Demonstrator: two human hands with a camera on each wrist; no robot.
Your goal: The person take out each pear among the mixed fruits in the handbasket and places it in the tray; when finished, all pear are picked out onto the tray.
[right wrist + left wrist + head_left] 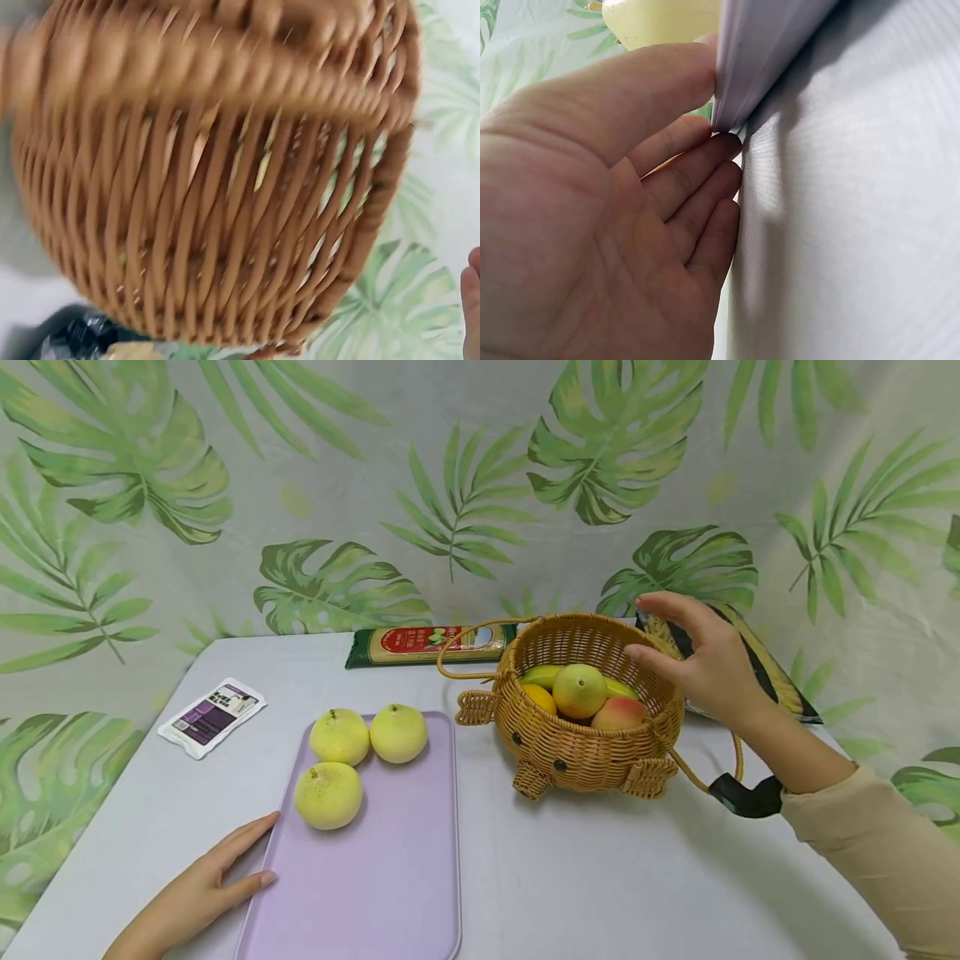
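My left hand (198,881) rests along the left edge of a lilac tray (390,877). In the left wrist view the thumb (652,75) touches the tray's rim, and the other fingers lie beside its lower edge. Several round yellow-green fruits with short stems, such as the front one (328,796), sit on the tray's far left part. My right hand (705,656), thumb and fingers apart and nothing between them, hovers by the right rim of a wicker pig basket (600,752). Inside lie a green-yellow round fruit (580,691), a peach (619,713), an orange (538,697) and bananas (542,675).
A green and red pasta pack (431,645) lies behind the tray and basket. A black and yellow bag (765,668) leans at the back right. The purple and white packet (212,717) is at the left. A thin handle (450,672) loops out from the basket.
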